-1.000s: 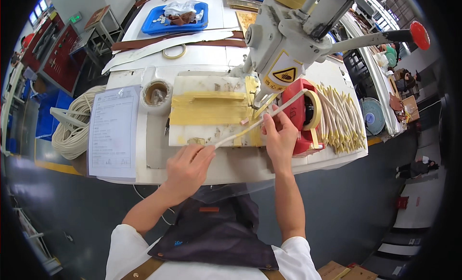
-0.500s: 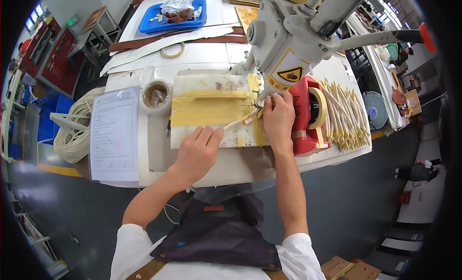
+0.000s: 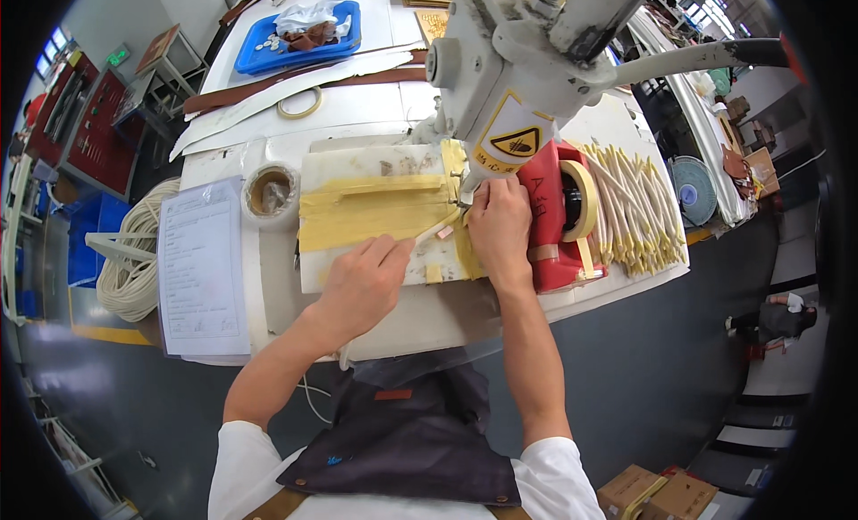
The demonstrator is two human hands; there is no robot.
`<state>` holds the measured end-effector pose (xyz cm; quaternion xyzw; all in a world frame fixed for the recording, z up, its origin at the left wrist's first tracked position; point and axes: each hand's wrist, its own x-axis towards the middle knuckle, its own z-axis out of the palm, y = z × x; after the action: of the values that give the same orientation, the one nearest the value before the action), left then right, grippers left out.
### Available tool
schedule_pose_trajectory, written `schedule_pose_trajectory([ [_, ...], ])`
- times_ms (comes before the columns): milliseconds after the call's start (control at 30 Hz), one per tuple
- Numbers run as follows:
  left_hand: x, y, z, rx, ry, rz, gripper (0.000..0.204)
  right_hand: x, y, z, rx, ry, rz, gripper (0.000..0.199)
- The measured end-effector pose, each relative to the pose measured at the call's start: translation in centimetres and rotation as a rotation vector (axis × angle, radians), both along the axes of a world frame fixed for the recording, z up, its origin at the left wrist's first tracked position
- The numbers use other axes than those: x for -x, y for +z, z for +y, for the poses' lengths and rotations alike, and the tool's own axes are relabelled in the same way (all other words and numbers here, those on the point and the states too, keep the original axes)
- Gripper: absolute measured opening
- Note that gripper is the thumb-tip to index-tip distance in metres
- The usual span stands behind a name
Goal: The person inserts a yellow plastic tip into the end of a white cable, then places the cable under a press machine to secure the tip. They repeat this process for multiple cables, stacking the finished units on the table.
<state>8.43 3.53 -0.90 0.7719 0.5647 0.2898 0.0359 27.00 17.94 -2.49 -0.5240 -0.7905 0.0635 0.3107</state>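
Observation:
My left hand (image 3: 365,283) is closed around a thin white cord (image 3: 436,228), which slants up to the right across a white board (image 3: 335,271) patched with yellow tape. Part of the cord hangs below that hand, past the table's front edge. The cord's yellowish end reaches the lower tip of a grey press (image 3: 500,73) standing over the board. Right beside this tip, my right hand (image 3: 499,229) has its fingers pinched together; whatever they grip is hidden. A small pinkish piece (image 3: 444,233) lies on the board by the cord.
Right of the board stand a red tape dispenser (image 3: 542,194) and a pile of yellow-tipped white cords (image 3: 639,207). To the left are a clear tape roll (image 3: 271,191), a printed sheet (image 3: 201,279) and a coil of cord (image 3: 134,252). A blue tray (image 3: 255,62) sits farther back.
The whole view has shifted slightly, so the table appears a little farther left. Both hands keep their grips near the press tip, with the cord still held in the left.

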Motion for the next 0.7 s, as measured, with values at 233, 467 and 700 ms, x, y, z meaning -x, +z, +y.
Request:
schedule_pose_trajectory([
  [233,-0.2,-0.4,0.8,0.007,-0.014,-0.087,0.030,0.0,0.2,0.0,0.005,0.009,-0.025,0.022],
  [467,-0.3,-0.8,1.1,0.020,-0.021,-0.122,0.029,0.3,0.8,-0.4,-0.008,0.019,-0.029,0.025],
  [700,-0.1,-0.5,1.4,0.025,-0.056,-0.107,0.029,0.3,0.6,-0.3,-0.009,0.003,-0.038,0.025],
])
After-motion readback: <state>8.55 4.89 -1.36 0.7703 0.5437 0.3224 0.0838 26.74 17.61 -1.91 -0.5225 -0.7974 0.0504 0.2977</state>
